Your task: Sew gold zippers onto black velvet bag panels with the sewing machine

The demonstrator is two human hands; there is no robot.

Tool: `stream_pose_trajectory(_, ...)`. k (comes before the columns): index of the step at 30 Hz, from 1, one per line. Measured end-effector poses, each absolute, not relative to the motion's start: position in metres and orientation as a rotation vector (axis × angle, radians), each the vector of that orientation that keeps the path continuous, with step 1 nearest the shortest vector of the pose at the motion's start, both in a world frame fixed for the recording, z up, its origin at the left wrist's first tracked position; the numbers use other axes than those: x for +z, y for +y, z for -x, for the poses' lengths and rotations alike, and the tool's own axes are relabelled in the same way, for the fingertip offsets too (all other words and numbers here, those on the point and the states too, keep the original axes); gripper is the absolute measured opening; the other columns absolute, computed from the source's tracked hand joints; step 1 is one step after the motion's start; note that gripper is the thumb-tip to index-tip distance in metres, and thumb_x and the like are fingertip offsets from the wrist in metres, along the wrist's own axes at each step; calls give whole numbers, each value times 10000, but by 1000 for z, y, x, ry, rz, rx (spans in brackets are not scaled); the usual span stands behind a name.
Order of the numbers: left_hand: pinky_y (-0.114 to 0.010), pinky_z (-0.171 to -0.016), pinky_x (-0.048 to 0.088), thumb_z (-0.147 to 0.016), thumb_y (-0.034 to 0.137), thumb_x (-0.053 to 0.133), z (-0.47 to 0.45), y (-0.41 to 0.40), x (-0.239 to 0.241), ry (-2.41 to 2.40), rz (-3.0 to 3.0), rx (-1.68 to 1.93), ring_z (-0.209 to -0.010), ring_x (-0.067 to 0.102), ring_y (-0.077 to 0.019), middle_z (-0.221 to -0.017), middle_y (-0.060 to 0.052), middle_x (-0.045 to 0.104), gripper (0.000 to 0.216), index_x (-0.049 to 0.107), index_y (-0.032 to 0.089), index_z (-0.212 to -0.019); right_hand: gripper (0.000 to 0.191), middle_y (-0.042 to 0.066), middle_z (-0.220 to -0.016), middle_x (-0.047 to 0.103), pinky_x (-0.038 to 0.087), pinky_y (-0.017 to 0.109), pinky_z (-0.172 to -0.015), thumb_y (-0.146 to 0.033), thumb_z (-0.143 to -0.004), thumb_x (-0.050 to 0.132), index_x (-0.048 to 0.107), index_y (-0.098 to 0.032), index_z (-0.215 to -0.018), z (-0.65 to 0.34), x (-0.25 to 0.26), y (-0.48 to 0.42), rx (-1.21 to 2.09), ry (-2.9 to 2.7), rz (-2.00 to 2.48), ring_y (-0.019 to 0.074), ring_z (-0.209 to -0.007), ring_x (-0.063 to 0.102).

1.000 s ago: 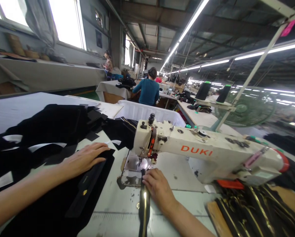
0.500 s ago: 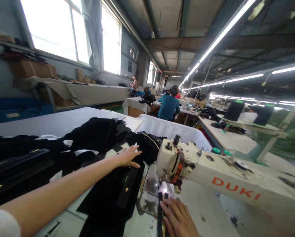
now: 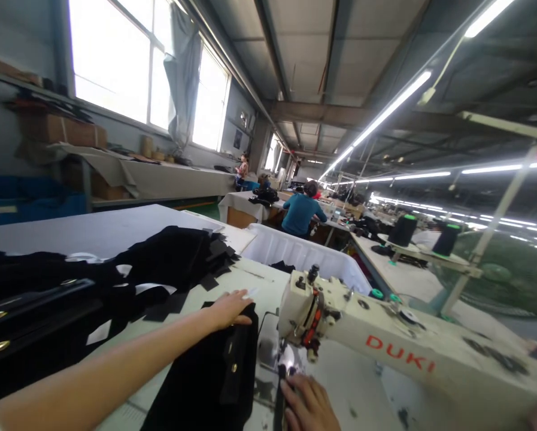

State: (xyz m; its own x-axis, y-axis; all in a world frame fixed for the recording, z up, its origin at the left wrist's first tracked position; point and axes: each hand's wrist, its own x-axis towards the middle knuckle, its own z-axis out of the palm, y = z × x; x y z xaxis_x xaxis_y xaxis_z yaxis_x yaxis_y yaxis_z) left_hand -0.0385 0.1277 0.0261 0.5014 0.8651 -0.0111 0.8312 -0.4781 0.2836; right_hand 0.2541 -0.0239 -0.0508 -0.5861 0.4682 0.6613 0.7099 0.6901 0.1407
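Note:
My left hand (image 3: 230, 309) lies with fingers stretched out over the top end of a black fabric piece (image 3: 196, 377). Something small and white shows at its fingertips, too blurred to name. A narrow black flap with a gold-coloured metal fitting (image 3: 234, 367) lies on that piece. Just in front of the needle area of the sewing machine (image 3: 353, 335), my right hand (image 3: 311, 402) has its bent fingers on a narrow black strip (image 3: 280, 395). The strip runs up to the lit presser foot (image 3: 288, 361). My right thumb is partly hidden.
Black fabric pieces (image 3: 169, 257) are heaped on the left, with small black patches (image 3: 218, 254) at the heap's edge. A white plastic bin (image 3: 304, 248) with black cloth inside stands behind the machine. A person in a teal top (image 3: 302, 212) sits farther off.
The black piece with a gold-coloured zip beyond my left hand has gone from the tabletop; black cloth now shows in the bin. The view has shifted; my right hand stays at the strip.

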Motion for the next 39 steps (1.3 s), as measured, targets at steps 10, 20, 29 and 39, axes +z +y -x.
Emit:
stream_pose_trajectory(10,-284,-770,518,-958,479,511,68,56,36,1060,-2375,332,-813,667,-201,-857,7,695,319,661,197,-946,365,78,-1242,639,422,452,-1099,-188,-950,572,577,-211,-1313,-226,4,-73,52,-2394,1270,249,-1197,544)
stream_pose_trajectory(20,-594,-1163,254,-949,325,530,-2,2,-4,1194,-2609,738,-1398,361,-367,-1513,-128,414,453,510,249,-1395,456,36,-1313,603,376,432,-1148,-145,-964,520,489,-250,-1407,-228,-1,-74,117,-2351,1259,227,-1233,505)
stream_pose_trajectory(29,-545,-1143,371,-992,434,523,12,-25,-15,905,-2894,490,-1416,402,-296,-1580,-34,355,680,187,348,-1577,376,30,-1347,628,364,376,-1175,-275,-1005,520,539,-217,-1376,-232,-18,-71,-76,-2322,1270,192,-1270,537)
stream_pose_trajectory(39,-630,-1175,221,-999,418,500,14,-17,-11,878,-2790,412,-1438,354,-310,-1581,-41,337,658,176,376,-1571,371,34,-1350,633,369,410,-1173,-234,-1001,509,562,-211,-1367,-236,-20,-65,-145,-2350,1312,201,-1283,543)
